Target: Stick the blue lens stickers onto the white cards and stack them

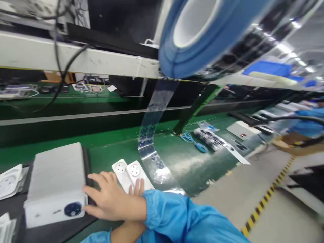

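right grip (111,199) is held open, fingers spread against the end of a white box unit (55,179) with a dark round dial (73,209), with nothing grasped. left grip (136,187) is mostly hidden behind the right hand, so its state cannot be told; it is just beside two white socket plates (128,172), which are laid near the front edge of the green surface (177,158). a clear film strip (154,145) carrying dark round pieces is draped beside the plates, below a roll of blue tape (194,33).

Socket plates (133,173) right of box (55,179) | film strip (152,148) beside plates
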Demonstrator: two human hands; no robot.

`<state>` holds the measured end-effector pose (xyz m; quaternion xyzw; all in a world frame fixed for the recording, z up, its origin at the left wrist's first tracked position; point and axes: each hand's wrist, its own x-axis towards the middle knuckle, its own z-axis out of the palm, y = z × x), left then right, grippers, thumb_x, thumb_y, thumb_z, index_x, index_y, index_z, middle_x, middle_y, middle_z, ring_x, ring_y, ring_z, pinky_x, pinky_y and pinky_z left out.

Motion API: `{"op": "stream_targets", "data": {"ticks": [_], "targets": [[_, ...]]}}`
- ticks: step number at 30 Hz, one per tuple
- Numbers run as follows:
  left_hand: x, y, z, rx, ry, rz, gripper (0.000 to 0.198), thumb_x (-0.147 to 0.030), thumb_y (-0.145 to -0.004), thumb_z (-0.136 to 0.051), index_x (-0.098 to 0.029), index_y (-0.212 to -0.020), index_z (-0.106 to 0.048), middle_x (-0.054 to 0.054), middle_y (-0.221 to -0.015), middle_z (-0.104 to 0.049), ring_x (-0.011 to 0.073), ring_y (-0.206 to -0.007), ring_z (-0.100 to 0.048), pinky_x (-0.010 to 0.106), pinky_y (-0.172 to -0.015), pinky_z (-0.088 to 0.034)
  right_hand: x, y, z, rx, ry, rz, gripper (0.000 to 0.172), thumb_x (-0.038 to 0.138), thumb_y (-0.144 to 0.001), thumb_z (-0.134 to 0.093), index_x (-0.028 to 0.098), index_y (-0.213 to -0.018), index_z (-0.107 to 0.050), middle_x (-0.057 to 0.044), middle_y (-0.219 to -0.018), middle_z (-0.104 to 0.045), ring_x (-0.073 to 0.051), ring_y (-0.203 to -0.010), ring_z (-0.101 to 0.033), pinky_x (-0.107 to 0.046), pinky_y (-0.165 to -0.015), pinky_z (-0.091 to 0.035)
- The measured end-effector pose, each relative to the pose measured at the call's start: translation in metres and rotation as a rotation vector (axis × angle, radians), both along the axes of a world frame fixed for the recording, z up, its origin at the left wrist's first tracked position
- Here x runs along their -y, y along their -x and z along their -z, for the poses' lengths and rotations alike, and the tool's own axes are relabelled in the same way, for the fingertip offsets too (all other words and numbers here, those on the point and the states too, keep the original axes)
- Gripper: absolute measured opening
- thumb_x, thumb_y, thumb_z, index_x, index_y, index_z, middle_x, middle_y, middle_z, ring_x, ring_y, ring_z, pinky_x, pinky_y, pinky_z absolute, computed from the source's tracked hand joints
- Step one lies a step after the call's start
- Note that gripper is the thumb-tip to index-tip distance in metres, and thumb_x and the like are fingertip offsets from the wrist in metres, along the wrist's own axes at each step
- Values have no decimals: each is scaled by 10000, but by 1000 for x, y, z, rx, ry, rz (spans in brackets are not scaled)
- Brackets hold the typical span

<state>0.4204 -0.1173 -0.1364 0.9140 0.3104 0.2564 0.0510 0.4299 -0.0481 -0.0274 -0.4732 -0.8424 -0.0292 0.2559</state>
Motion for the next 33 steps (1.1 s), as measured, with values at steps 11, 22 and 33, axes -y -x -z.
{"op": "stream_targets", "data": {"ticks": [11, 22, 33], "targets": [[7, 0, -34, 81, -127, 70, 534, -507, -905, -715, -224, -1351, -634, 197, -1480, -539, 375, -1494, -345, 597, -1238, -65, 24, -317, 21, -90, 309, 129, 390, 254, -1008, -616, 236, -1397, -622, -73, -1338, -690, -231, -1265, -636, -381, -1067, -524], [66, -70, -59, 181, -99, -70, 137, -212, -989, -629, -211, -1092, -719, 89, -1298, -698, 270, -1423, -484, 510, -1266, -139, 27, -339, 61, -30, 235, -98, 267, 273, -1000, -661, 205, -1256, -688, -110, -1107, -749, -258, -1098, -693, -679, -1199, -266], [47, -154, -56, -196, 126, -353, 663, -385, -978, -581, -120, -1560, -404, 234, -1640, -267, 422, -1419, -414, 555, -1042, -429, 37, -354, 57, -128, 183, -280, 231, 213, -1051, -490, 202, -1049, -721, -142, -1176, -750, -267, -1147, -708, -590, -1108, -492]]}}
